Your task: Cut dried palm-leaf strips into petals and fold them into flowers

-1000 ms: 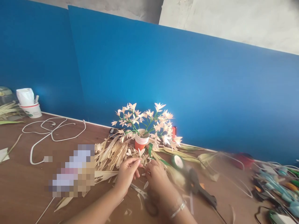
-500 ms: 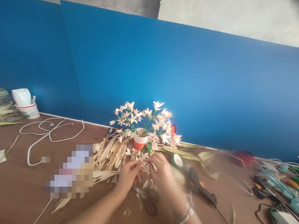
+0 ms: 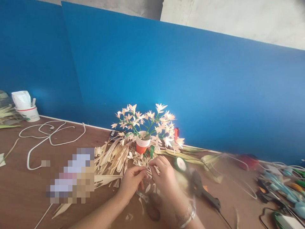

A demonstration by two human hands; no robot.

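Note:
My left hand and my right hand meet over a heap of cut straw-coloured leaf pieces on the brown table. The fingertips of both hands pinch a small pale leaf piece between them. Just behind stands an orange paper cup holding a bunch of pale handmade flowers on green stems. Scissors lie on the table under my wrists.
A roll of green tape and a black glue gun lie right of my hands. White cable loops at left near a white cup. Tools and wires clutter the right edge. A blue board backs the table.
My right hand has moved up and left from the table to meet the left hand's fingertips at the leaf piece. The view has shifted slightly.

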